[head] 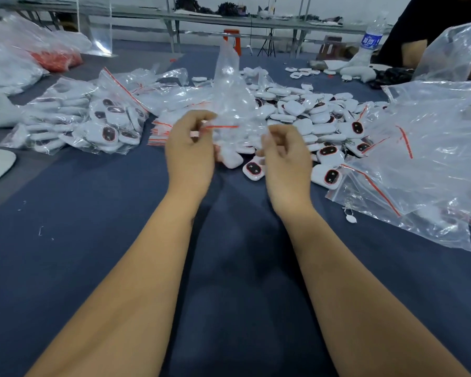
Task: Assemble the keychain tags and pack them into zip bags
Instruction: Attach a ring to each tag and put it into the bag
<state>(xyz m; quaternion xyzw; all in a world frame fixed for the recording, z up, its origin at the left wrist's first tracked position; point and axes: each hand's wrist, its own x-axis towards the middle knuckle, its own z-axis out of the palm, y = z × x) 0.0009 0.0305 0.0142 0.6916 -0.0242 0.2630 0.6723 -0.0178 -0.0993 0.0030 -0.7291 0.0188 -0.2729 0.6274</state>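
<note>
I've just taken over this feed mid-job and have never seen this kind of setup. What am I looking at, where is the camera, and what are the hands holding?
There is no machine: a person works with bare hands, and the single camera sits on their head, looking forward and down. The left hand pinches a clear zip bag at its red seal strip, holding it upright. The right hand has curled fingers; motion blur hides what it holds. On the blue table lie a heap of loose white tags, filled bags on the left and empty bags on the right.
</note>
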